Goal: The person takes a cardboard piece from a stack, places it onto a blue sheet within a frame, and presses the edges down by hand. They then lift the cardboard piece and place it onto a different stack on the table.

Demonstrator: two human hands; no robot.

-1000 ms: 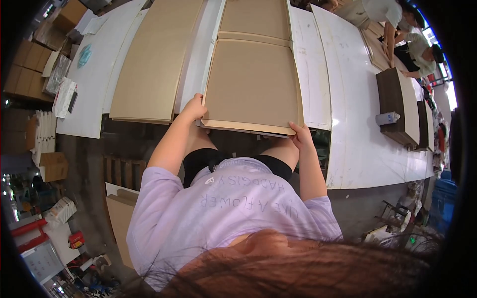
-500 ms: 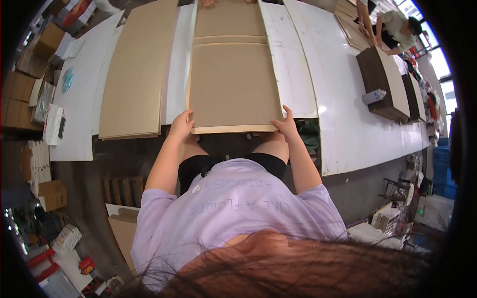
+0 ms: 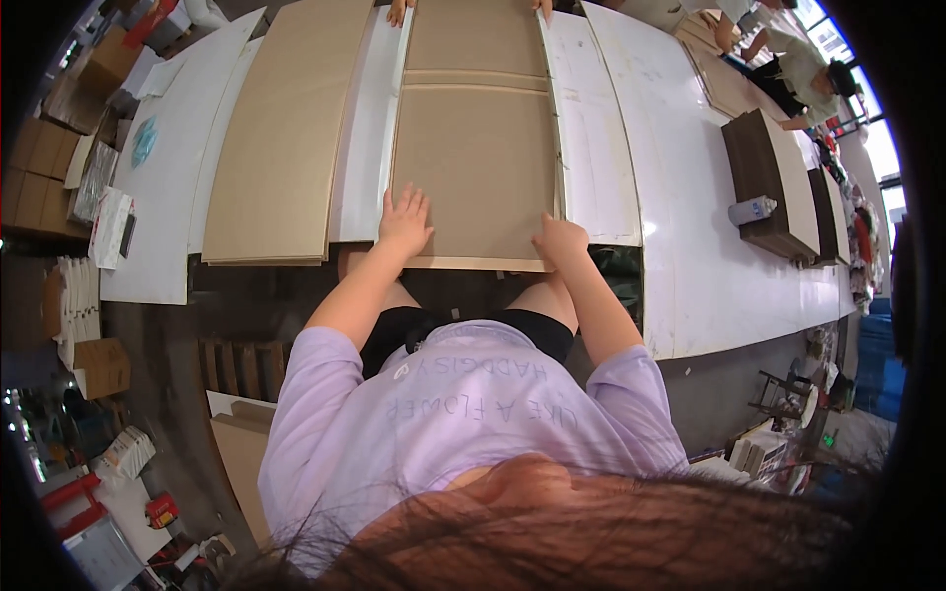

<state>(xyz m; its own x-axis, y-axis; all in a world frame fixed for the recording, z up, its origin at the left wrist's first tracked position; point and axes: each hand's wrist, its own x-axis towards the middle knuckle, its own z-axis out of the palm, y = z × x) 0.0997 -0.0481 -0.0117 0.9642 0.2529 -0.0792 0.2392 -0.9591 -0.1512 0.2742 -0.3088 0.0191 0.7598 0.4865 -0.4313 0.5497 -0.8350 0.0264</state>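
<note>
A long brown cardboard sheet (image 3: 475, 163) with raised pale side edges and a crosswise seam lies in front of me on the table. My left hand (image 3: 405, 223) rests flat on its near left part, fingers spread, holding nothing. At the near right corner my right hand (image 3: 563, 241) is closed over the sheet's edge, its fingers curled and partly hidden. At the far end, another person's hands (image 3: 398, 13) touch both side edges of the sheet.
To the left lies a stack of cardboard sheets (image 3: 281, 148). White tabletops (image 3: 680, 197) extend on both sides. On the right stand a dark-sided cardboard stack (image 3: 774, 182) and a spray can (image 3: 752, 211). Co-workers (image 3: 808, 84) are at the far right.
My left hand has gone from gripping the near left corner to lying flat on the sheet. My right hand has closed over the right edge. The other person's hands now show more at the sides.
</note>
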